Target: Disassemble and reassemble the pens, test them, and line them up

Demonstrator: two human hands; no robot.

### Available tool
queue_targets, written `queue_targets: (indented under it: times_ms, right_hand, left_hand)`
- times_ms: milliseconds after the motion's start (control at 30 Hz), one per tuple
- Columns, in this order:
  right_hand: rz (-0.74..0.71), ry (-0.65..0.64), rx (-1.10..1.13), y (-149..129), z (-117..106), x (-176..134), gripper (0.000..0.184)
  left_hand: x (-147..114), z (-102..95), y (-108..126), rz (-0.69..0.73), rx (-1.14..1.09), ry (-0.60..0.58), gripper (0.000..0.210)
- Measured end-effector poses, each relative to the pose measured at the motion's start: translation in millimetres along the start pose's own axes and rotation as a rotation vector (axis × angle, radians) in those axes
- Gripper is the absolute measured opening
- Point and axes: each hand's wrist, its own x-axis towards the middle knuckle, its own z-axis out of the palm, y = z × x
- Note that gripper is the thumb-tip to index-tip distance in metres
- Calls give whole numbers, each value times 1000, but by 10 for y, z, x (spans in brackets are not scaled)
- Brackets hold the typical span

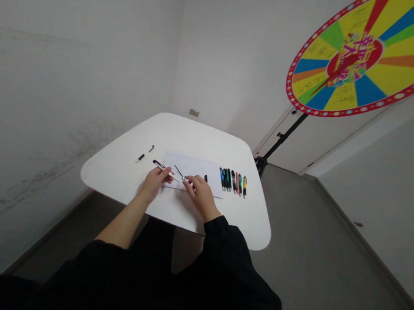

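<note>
My left hand [154, 182] is closed around a white pen barrel [171, 174] with a black clip end pointing up and left. My right hand [198, 190] pinches a thin dark pen refill [178, 170], its silvery end near my fingertips. Both hands are above a white sheet of paper [194, 164], close together but apart. A short black piece [206, 178], perhaps a pen grip, shows just beyond my right hand. Left of the paper lie a black-and-white pen part [151, 148] and a black-gripped pen part [140, 158].
Several pens with coloured barrels [232, 181] lie in a row right of the paper on the white table [197, 136]. Walls stand behind and to the left. A colourful prize wheel [364, 59] on a black stand [282, 137] rises at the right.
</note>
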Motion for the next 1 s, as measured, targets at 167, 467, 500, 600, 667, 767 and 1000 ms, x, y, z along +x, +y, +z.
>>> queue_targets:
  times_ms: [167, 467, 500, 600, 667, 767, 1000]
  right_hand:
    - [-46, -17, -18, -115, 142, -8, 14]
    - [99, -26, -182, 47, -64, -99, 18]
    - [140, -16, -190, 100, -127, -110, 17]
    - [287, 44, -221, 295, -313, -149, 20]
    - [405, 83, -274, 431, -416, -182, 22]
    - [549, 72, -347, 591, -516, -234, 23]
    - [646, -53, -499, 657, -534, -240, 23]
  left_hand:
    - [-31, -13, 7, -12, 157, -129, 63]
    - [-68, 0, 44, 64, 248, -279, 55]
    - [-70, 1, 49, 56, 213, -248, 58]
    - [-71, 1, 59, 36, 148, -166, 61]
    - [-72, 2, 65, 32, 141, -157, 61]
    - [-77, 9, 77, 44, 139, -156, 61]
    - [-89, 23, 91, 70, 142, -112, 57]
